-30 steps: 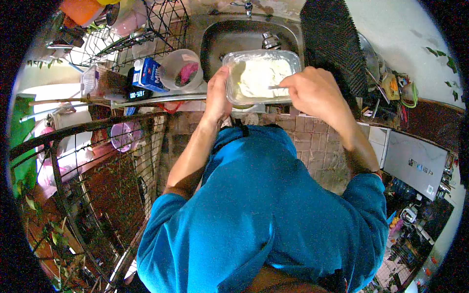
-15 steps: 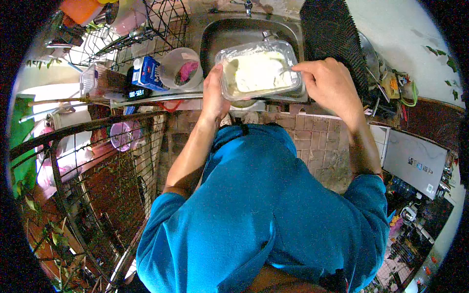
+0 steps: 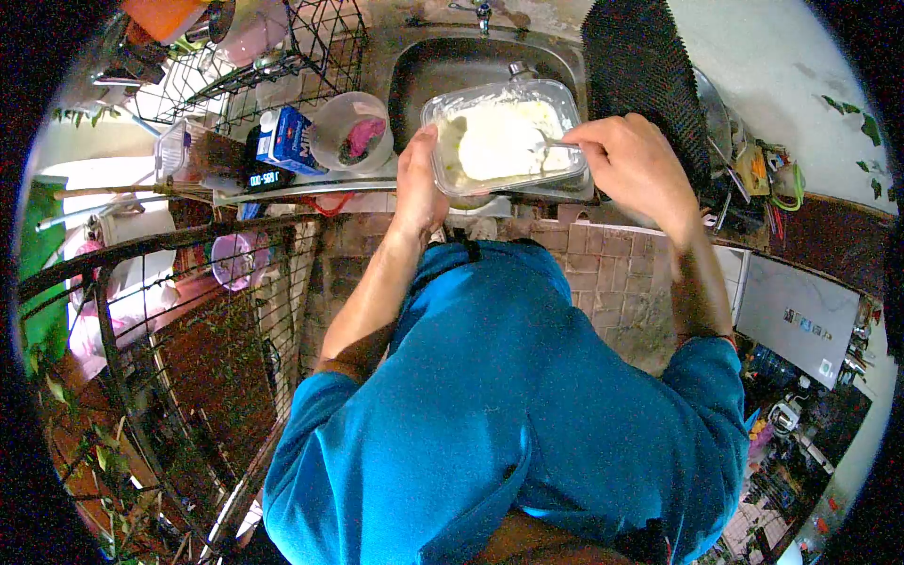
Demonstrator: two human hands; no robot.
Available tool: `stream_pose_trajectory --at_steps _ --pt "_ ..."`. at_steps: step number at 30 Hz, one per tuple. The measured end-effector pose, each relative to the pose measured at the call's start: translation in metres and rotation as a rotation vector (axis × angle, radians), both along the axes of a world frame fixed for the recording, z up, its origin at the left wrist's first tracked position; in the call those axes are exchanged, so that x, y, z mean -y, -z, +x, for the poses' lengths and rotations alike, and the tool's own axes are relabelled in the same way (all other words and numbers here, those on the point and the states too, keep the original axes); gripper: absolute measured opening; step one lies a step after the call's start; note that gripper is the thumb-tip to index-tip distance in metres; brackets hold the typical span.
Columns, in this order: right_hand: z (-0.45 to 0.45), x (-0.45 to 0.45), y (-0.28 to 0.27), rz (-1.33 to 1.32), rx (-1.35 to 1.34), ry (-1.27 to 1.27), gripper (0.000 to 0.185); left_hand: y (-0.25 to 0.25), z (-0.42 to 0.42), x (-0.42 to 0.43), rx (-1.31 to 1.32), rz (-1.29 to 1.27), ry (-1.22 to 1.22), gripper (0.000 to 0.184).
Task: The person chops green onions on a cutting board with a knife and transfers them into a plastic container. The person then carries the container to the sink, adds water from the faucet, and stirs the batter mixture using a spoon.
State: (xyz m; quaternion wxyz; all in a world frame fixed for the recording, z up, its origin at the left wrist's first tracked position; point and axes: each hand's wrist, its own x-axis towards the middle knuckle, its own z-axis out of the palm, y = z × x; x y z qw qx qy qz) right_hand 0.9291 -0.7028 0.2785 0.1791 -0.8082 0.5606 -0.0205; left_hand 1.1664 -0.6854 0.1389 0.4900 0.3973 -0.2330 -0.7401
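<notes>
My left hand (image 3: 420, 181) grips the left side of a clear plastic container (image 3: 439, 168) and holds it tilted over the front of the sink. Inside lies a thick, creamy white food (image 3: 494, 139), brightly lit. Pinched in my right hand (image 3: 640, 169) is the thin handle of a metal utensil (image 3: 560, 145). Its head reaches into the white food near the container's right side; I cannot tell whether it is a spoon or a fork.
Behind the container is a metal sink (image 3: 405, 75) with a tap (image 3: 483, 17). To the left stand a translucent tub (image 3: 325, 127) with something pink inside, a blue milk carton (image 3: 287, 141) and a wire rack (image 3: 325, 47). A black textured mat (image 3: 640, 66) leans on the right.
The utensil's handle shows more now, and its head has moved leftward into the white food. The container has shifted slightly to the right.
</notes>
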Motion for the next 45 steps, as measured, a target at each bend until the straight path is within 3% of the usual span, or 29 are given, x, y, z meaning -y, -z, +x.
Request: stream_pose_trajectory --at_steps 3,5,8,11,12,14,16,20,24,26,30,32,36,37,38,42,45 --pt "0.013 -0.001 0.014 -0.063 0.064 0.006 0.023 0.006 0.0 0.005 -0.024 -0.055 0.024 0.067" --pt "0.021 -0.006 0.017 -0.083 0.025 -0.018 0.024 -0.008 -0.003 0.004 -0.136 -0.003 -0.078 0.045" --pt "0.022 -0.01 0.005 -0.043 -0.177 -0.057 0.024 0.002 -0.003 0.005 -0.142 0.0 -0.107 0.045" --pt "0.009 -0.005 0.004 -0.119 -0.154 -0.076 0.023 0.006 -0.002 0.003 -0.118 0.035 -0.093 0.044" --pt "0.007 -0.004 0.001 -0.15 -0.148 -0.084 0.023 0.009 0.0 0.003 -0.118 0.034 -0.093 0.044" --pt "0.005 -0.003 -0.001 -0.239 -0.122 -0.111 0.022 0.013 0.002 0.002 -0.02 0.013 0.006 0.065" --pt "0.004 -0.001 0.002 -0.218 0.067 -0.133 0.022 0.004 0.001 0.0 -0.022 -0.007 0.016 0.065" --pt "0.016 -0.004 0.019 -0.149 0.108 -0.181 0.022 -0.006 -0.001 -0.002 -0.02 -0.025 0.042 0.065" --pt "0.018 -0.007 0.024 -0.173 -0.034 -0.272 0.023 -0.006 -0.003 -0.001 0.009 -0.042 0.006 0.064" --pt "0.019 -0.008 0.016 -0.176 -0.273 -0.273 0.024 0.0 -0.003 -0.001 0.042 -0.041 0.002 0.063" --pt "0.018 -0.006 -0.002 -0.217 -0.311 -0.327 0.024 0.002 -0.004 -0.002 0.098 -0.058 -0.004 0.062" --pt "0.016 -0.005 -0.007 -0.307 -0.219 -0.317 0.026 -0.003 -0.005 -0.004 0.009 -0.023 0.005 0.062" --pt "0.019 -0.003 0.01 -0.216 -0.011 -0.353 0.022 -0.012 -0.007 -0.003 0.018 -0.041 -0.001 0.061" --pt "0.022 -0.004 0.013 -0.183 -0.005 -0.316 0.021 -0.017 -0.006 -0.003 -0.026 -0.005 -0.033 0.053" --pt "0.023 -0.004 0.013 -0.183 -0.005 -0.317 0.021 -0.02 -0.006 -0.004 -0.07 0.031 -0.066 0.046" --pt "0.024 -0.005 0.012 -0.219 -0.178 -0.329 0.022 -0.012 -0.007 -0.001 -0.086 -0.037 -0.087 0.047" --pt "0.024 -0.003 0.0 -0.215 -0.24 -0.307 0.024 -0.01 -0.007 0.0 0.014 -0.032 -0.018 0.059"
